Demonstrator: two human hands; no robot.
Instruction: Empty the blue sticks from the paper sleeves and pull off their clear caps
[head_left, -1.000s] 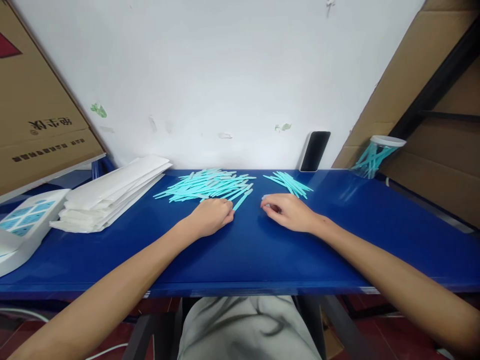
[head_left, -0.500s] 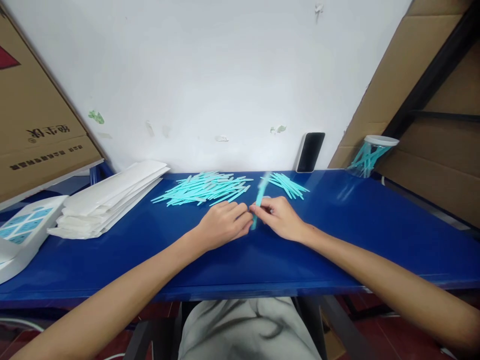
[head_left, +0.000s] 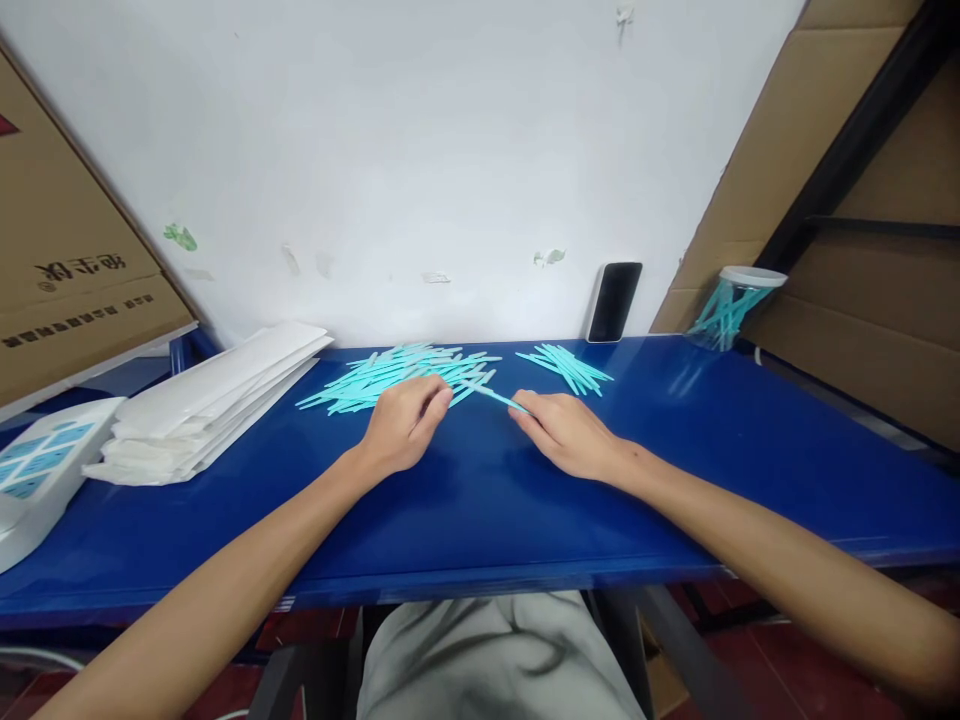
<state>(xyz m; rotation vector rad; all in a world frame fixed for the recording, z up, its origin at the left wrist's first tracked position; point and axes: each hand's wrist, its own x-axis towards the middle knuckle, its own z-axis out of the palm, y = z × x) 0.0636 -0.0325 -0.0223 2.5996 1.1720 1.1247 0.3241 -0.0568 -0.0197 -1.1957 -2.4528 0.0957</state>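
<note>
Left hand (head_left: pixel 406 425), now farther from the right, is curling before the stick pile (head_left: pixel 367 385) near the tabletop's (head_left: pixel 480 530) far edge, grip unclear. Mid-tabletop, one turquoise stick (head_left: pixel 498 397), swung sideways, is pointing left, right hand (head_left: pixel 571 435) pinching it.

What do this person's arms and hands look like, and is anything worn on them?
The left hand and right hand wear no gloves, and I see no watch or bracelet. The left forearm and right forearm are bare, with no sleeves in view.
</note>
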